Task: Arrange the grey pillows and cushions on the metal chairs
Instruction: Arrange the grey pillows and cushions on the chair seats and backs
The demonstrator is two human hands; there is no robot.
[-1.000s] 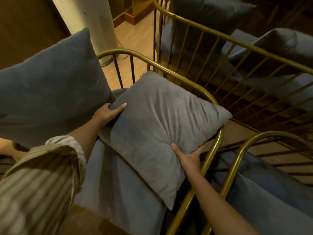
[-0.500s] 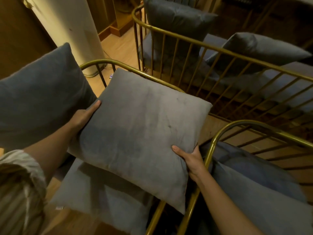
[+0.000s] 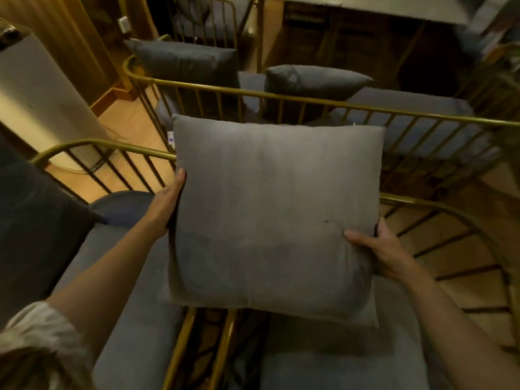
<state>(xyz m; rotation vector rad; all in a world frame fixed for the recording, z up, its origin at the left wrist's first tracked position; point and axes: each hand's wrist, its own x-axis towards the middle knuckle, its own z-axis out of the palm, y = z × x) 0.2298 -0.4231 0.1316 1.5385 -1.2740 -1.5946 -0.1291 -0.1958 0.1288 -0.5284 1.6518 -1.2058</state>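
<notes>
A: Now the left hand (image 3: 168,205) lies flat along the left edge of the grey pillow (image 3: 277,212), fingers pressed together against the side. The right hand (image 3: 378,253) pinches the lower right edge, thumb on the face, fingers behind.

B: Location?

A: Held in the air, face up to the camera, over the gap between the two near metal chairs (image 3: 180,353), above their blue-grey seat cushions (image 3: 337,353).

B: Handling?

A: Judged light and soft. Fabric dimples at the thumb. Not slippery, not fragile. Opposite edges look the best hold; a single corner would probably let it sag.

B: Change from a second ago?

A: It sat tilted as a diamond, leaning on the left chair's rail. Now it is squared up, lifted clear and shifted right. The dark pillow (image 3: 33,229) on the left chair has stayed put.
</notes>
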